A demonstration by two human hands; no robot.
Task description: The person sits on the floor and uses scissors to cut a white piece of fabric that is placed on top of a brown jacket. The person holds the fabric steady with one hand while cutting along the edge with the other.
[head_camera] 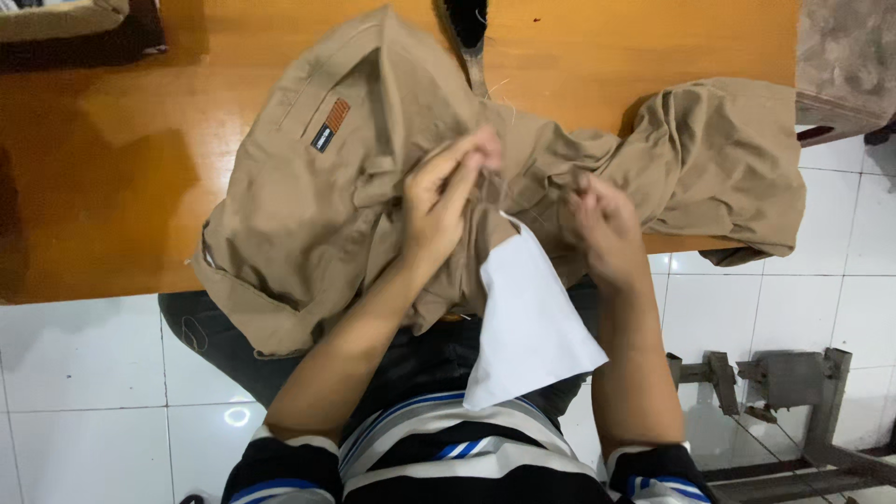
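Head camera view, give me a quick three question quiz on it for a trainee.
1. True or false: the tan garment lies wholly on the wooden table.
2. What hangs below the garment between the forearms? A) white cloth B) black strap C) blue towel
3. Which hand is nearer the small patch?

Key: 1. False, it hangs over the edge. 2. A, the white cloth. 3. The left hand, not the right hand.

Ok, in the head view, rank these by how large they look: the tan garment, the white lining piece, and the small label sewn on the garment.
1. tan garment, spread across the wooden table
2. white lining piece; it hangs nearer the camera, so it may look larger than it is
3. small label, clearly smallest
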